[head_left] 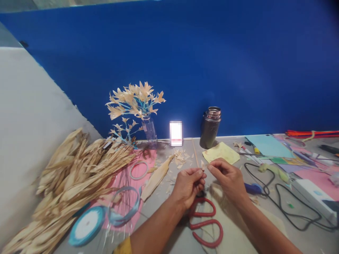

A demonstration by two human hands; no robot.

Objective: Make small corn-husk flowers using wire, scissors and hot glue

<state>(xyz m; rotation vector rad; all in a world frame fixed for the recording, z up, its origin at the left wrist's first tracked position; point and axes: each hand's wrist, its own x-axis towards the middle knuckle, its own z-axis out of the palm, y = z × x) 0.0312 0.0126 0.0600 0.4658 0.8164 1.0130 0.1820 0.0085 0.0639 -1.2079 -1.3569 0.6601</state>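
Note:
My left hand (188, 186) is closed in a pinch, with a small pale husk petal (202, 165) standing up from between thumb and fingertips. Just to its right, my right hand (228, 179) has thumb and forefinger pressed together close to the petal; whatever lies in that pinch is too small to make out. Scissors with red handles (208, 224) lie below my hands, their blades mostly hidden. Cut husk scraps (180, 158) and a flat strip of dried corn husk (157, 178) are on the table to the left.
Dried husks (87, 173) are heaped at left beside blue ribbon rolls (87, 224). Husk flowers (135, 100) stand in a clear vase (149, 132). A dark flask (210, 127) is at the back. On the right are a black cable (280, 208) and a white power strip (314, 199).

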